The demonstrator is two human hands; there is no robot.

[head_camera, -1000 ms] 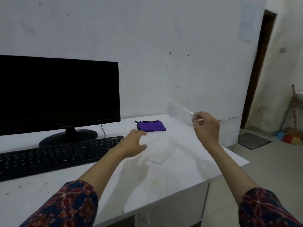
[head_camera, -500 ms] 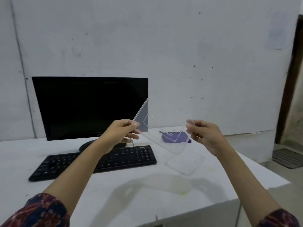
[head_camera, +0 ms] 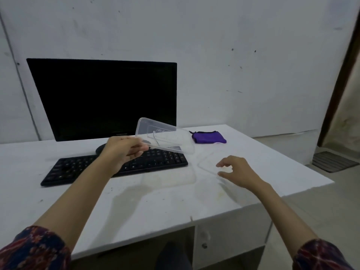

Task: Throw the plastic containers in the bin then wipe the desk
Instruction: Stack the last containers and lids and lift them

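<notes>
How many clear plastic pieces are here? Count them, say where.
2: one clear container held tilted above the keyboard by the left hand; one flat piece on the desk under the right hand.

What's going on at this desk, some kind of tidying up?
Yes, a person is clearing a white desk. Their left hand grips a clear plastic container, held tilted above the black keyboard. Their right hand reaches, fingers spread, over a second clear plastic piece lying flat on the desk, not yet holding it. A folded purple cloth waits near the wall, beside the dark monitor. No bin is in sight, and the desk shows specks and faint stains.
</notes>
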